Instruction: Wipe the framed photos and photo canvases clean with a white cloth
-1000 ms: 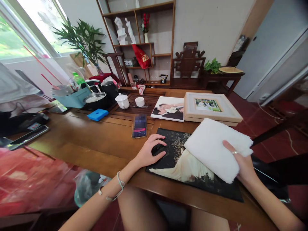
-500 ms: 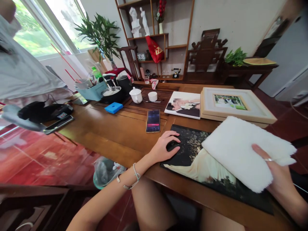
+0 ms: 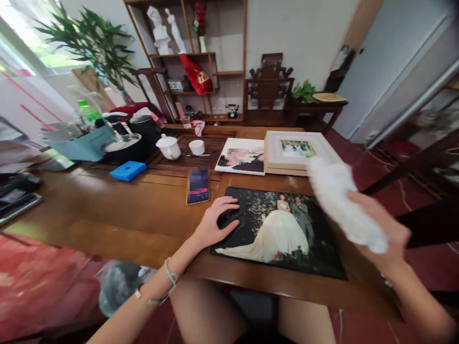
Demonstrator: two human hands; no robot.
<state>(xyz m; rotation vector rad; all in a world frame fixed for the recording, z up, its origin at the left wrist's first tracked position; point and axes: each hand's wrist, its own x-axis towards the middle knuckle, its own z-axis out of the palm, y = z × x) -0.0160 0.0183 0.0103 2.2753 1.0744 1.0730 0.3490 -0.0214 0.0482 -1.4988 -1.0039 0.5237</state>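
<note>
A dark wedding photo print [image 3: 283,229] lies flat near the front edge of the wooden table [image 3: 143,210], showing a couple with a wide white gown. My left hand [image 3: 218,220] rests on the print's left end, fingers spread and holding nothing. In my right hand [image 3: 383,229] is a white cloth [image 3: 340,200], smeared by motion and raised beside the print's right end. The fingers are wrapped round the cloth, partly hidden by it. A phone [image 3: 198,185] lies just beyond my left hand.
Behind the print are a white photo panel [image 3: 240,167] and a framed photo [image 3: 322,138]. Farther left stand a lidded white cup [image 3: 168,147], a small white cup [image 3: 196,147], a blue block [image 3: 128,170] and a black pot [image 3: 124,153]. A bin [image 3: 122,286] stands below the table's left front.
My right hand has lifted the cloth off the print, uncovering the couple and the print's right side. The left hand stays on the print. The view has turned right.
</note>
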